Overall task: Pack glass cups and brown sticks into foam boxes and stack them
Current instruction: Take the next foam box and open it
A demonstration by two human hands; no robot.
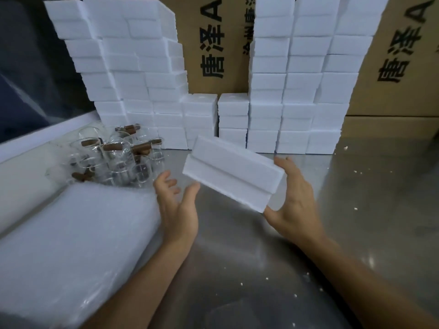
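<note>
A closed foam box (231,173) hangs tilted in the air above the steel table (356,222), its lid seam running along its length and its left end higher and farther from the camera. The right hand (293,198) holds it at the right end, thumb under the near corner and fingers (282,162) curled up around the far edge. The left hand (177,205) is just beside the box's lower left corner, palm turned toward it, fingers spread wide and holding nothing (whether the thumb tip touches the foam is hard to tell). To the left on the table sits a cluster of glass cups (123,160) with brown sticks (140,147) lying in and among them. Nearer the camera lies a plastic-wrapped white bundle (71,233). Behind, stacks of foam boxes (297,86) rise on both sides against printed cardboard cartons (213,43). White crumbs (355,208) dot the table.
</note>
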